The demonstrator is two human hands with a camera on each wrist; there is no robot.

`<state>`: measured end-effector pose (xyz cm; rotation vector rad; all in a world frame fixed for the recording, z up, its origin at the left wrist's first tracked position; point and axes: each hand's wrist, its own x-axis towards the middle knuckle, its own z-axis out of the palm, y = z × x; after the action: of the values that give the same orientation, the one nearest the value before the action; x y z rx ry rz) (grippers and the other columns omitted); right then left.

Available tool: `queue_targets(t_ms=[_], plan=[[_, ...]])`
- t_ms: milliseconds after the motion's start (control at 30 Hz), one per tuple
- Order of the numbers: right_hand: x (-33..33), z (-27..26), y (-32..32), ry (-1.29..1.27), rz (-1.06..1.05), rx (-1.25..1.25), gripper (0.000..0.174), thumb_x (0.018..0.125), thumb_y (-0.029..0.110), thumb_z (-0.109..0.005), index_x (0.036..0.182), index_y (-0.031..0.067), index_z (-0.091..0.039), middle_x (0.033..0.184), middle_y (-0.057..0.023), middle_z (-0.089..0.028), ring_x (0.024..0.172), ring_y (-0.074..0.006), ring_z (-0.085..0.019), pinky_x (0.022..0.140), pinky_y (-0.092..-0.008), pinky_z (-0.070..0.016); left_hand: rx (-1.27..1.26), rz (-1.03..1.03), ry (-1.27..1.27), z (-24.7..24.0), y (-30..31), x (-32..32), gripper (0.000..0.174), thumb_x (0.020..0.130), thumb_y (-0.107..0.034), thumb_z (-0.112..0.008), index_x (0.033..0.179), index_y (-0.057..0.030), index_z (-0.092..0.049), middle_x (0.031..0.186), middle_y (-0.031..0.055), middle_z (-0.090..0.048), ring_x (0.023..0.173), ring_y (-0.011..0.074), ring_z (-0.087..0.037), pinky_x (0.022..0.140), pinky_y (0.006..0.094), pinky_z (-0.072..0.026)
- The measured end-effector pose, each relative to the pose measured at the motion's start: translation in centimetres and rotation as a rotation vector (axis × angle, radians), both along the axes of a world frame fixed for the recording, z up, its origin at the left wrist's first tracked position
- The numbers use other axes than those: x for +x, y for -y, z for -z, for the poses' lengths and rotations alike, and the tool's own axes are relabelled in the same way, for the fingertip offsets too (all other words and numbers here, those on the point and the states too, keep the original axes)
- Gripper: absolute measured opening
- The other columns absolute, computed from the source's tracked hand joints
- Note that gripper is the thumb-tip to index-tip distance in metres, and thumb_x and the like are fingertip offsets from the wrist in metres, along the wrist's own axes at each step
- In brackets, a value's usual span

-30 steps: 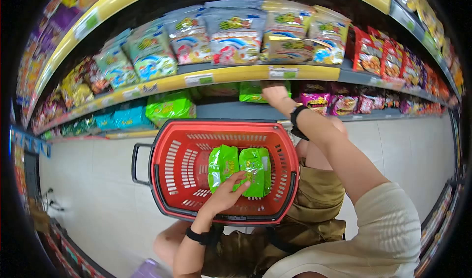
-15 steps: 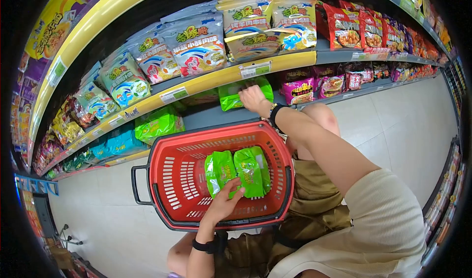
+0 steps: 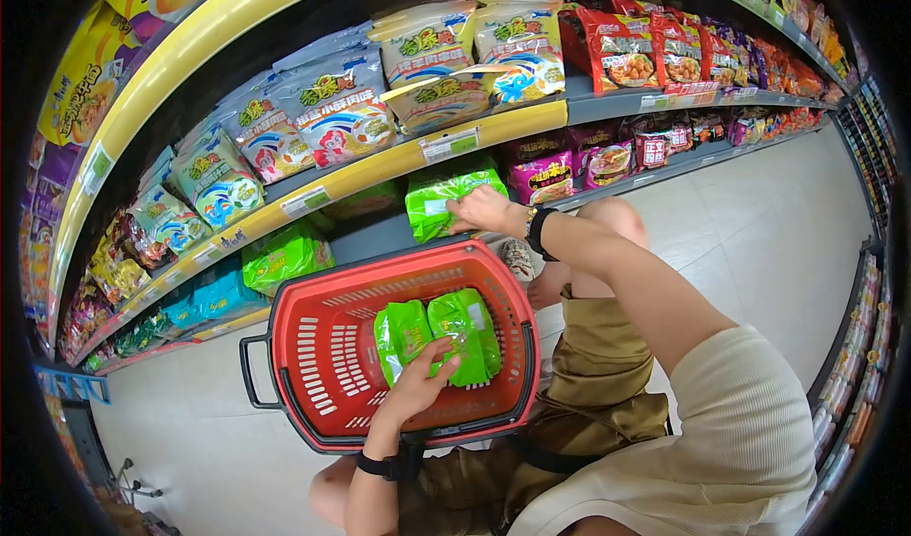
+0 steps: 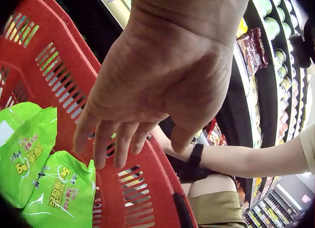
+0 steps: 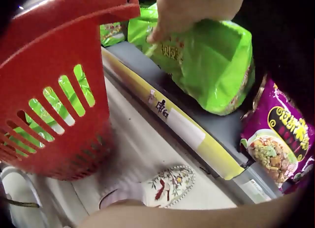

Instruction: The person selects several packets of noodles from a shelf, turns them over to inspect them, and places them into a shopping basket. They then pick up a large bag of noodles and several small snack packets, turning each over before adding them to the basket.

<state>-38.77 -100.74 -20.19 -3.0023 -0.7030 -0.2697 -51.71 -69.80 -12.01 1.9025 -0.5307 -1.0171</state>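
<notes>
On the bottom shelf, my right hand (image 3: 486, 208) grips a green noodle pack (image 3: 446, 194) at its front; the right wrist view shows the same pack (image 5: 211, 65) beneath my curled fingers, partly over the shelf. My left hand (image 3: 418, 384) hangs inside the red basket (image 3: 327, 422), over two green packs (image 3: 462, 327) lying side by side. In the left wrist view my left hand (image 4: 152, 80) has its fingers loosely extended, holding nothing, with the packs (image 4: 61, 191) to one side.
Purple packs (image 3: 541, 177) stand right of the gripped pack, and another green pack (image 3: 285, 256) sits to its left. Bagged snacks (image 3: 342, 109) fill the shelf above. My foot (image 5: 172, 186) is on the floor beside the basket, close to the shelf edge.
The right hand has drawn the green pack forward from deeper on the shelf towards the basket. The left hand stays over the two packs; the head view has shifted right.
</notes>
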Motion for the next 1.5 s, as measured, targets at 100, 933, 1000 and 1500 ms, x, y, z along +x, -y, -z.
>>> queue_targets(t_ms=[100, 933, 1000, 1500], plan=[[-0.1, -0.4, 0.4, -0.047, 0.022, -0.031, 0.037, 0.077, 0.042, -0.063, 0.084, 0.006, -0.06, 0.064, -0.0125, -0.063, 0.062, -0.0318, -0.064, 0.054, -0.0426, -0.0486, 0.053, 0.047, 0.012, -0.3, 0.6, 0.1, 0.046, 0.093, -0.027, -0.053, 0.13, -0.0023, -0.042, 0.121, 0.0148, -0.054, 0.114, 0.0236, -0.051, 0.096, 0.0339, -0.0399], [-6.4, -14.9, 4.8, -0.217, 0.238, 0.196, 0.032, 0.071, 0.041, -0.068, 0.079, 0.0098, -0.068, 0.074, -0.0135, -0.064, 0.076, -0.0323, -0.064, 0.064, -0.0438, -0.0484, 0.034, 0.16, 0.008, 4.6, 2.4, -0.7, 0.045, 0.092, -0.026, -0.054, 0.129, -0.0017, -0.044, 0.119, 0.0166, -0.057, 0.11, 0.0243, -0.055, 0.093, 0.0334, -0.0408], [-7.3, -16.6, 4.8, -0.256, 0.252, 0.256, 0.034, 0.069, 0.042, -0.069, 0.078, 0.0096, -0.068, 0.078, -0.0137, -0.065, 0.08, -0.0328, -0.063, 0.066, -0.0435, -0.0486, 0.036, 0.158, 0.003, 3.6, 3.1, -0.9, 0.046, 0.092, -0.027, -0.054, 0.129, -0.0015, -0.044, 0.119, 0.0169, -0.057, 0.109, 0.025, -0.055, 0.093, 0.0334, -0.0409], [-12.4, -26.2, -3.1, -0.119, -0.659, 0.563, 0.038, 0.078, 0.041, -0.062, 0.07, 0.005, -0.055, 0.065, -0.0106, -0.056, 0.069, -0.0334, -0.056, 0.054, -0.0426, -0.0405, -0.676, -0.451, -1.037, -1.7, 3.6, -0.9, 0.073, 0.091, -0.063, -0.026, 0.139, -0.009, -0.028, 0.132, 0.0138, -0.045, 0.118, 0.0263, -0.047, 0.102, 0.0407, -0.0351]])
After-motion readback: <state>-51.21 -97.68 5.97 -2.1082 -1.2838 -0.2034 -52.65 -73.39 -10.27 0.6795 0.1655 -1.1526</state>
